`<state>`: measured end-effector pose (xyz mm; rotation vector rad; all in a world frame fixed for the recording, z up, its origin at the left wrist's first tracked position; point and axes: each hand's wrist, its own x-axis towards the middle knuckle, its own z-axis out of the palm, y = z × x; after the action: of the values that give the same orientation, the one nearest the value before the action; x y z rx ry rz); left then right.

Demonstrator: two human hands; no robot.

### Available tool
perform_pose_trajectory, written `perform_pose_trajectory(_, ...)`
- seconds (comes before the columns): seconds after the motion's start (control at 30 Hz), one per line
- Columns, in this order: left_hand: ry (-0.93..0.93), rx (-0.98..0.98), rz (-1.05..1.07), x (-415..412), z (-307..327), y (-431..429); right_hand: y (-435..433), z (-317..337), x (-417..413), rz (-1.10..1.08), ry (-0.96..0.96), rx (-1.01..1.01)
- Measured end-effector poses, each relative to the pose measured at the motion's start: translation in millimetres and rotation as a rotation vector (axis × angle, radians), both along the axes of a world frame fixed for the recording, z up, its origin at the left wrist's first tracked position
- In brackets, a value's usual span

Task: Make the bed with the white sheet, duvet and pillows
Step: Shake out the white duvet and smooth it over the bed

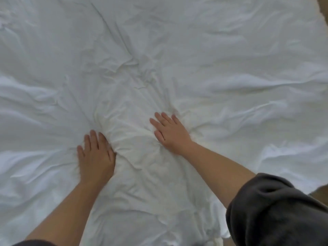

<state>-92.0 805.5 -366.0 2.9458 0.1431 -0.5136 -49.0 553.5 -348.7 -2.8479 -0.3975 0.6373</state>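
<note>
A wrinkled white duvet (159,59) fills almost the whole head view, spread over the bed. My left hand (95,155) lies palm down on it at lower centre-left, fingers straight and pressing into the fabric. My right hand (169,131) lies flat a little farther out and to the right, fingers spread and straight. Between the two hands the cloth is bunched into a raised ridge of folds. No pillows are in view.
Brown floor (319,194) shows past the duvet's edge at the lower right, and a brown strip (323,8) shows at the top right corner. My dark grey sleeve (276,213) is pushed up on the right arm.
</note>
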Motion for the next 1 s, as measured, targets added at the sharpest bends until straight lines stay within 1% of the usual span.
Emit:
perform_pose_trajectory(0.07, 0.061, -0.045, -0.028, -39, 26, -21, -24, 22, -41, -0.007, 0.090, -0.055)
perform_pose_trajectory(0.13, 0.194, -0.067, -0.034, -70, 62, -46, -49, 51, -78, -0.073, 0.196, -0.102)
perform_pose_trajectory(0.2, 0.324, -0.076, -0.083, -97, 101, -72, -76, 88, -114, -0.207, 0.293, -0.118)
perform_pose_trajectory(0.27, 0.393, -0.093, -0.164, -115, 144, -101, -105, 129, -147, -0.353, 0.345, -0.123)
perform_pose_trajectory(0.33, 0.437, -0.158, -0.253, -125, 184, -129, -134, 166, -175, -0.470, 0.379, -0.119)
perform_pose_trajectory(0.43, 0.401, -0.215, -0.369, -127, 222, -177, -182, 201, -206, -0.538, 0.418, -0.158)
perform_pose_trajectory(0.53, 0.399, -0.183, -0.388, -123, 249, -234, -230, 218, -228, -0.537, 0.415, -0.180)
perform_pose_trajectory(0.67, 0.428, -0.176, -0.355, -127, 271, -311, -303, 235, -241, -0.446, 0.442, -0.188)
perform_pose_trajectory(0.8, 0.427, -0.225, -0.292, -121, 284, -382, -381, 250, -240, -0.379, 0.438, -0.215)
perform_pose_trajectory(0.9, 0.439, -0.268, -0.249, -111, 294, -425, -430, 261, -232, -0.429, 0.443, -0.225)
perform_pose_trajectory(1.0, 0.461, -0.294, -0.258, -99, 301, -464, -468, 271, -219, -0.536, 0.471, -0.198)
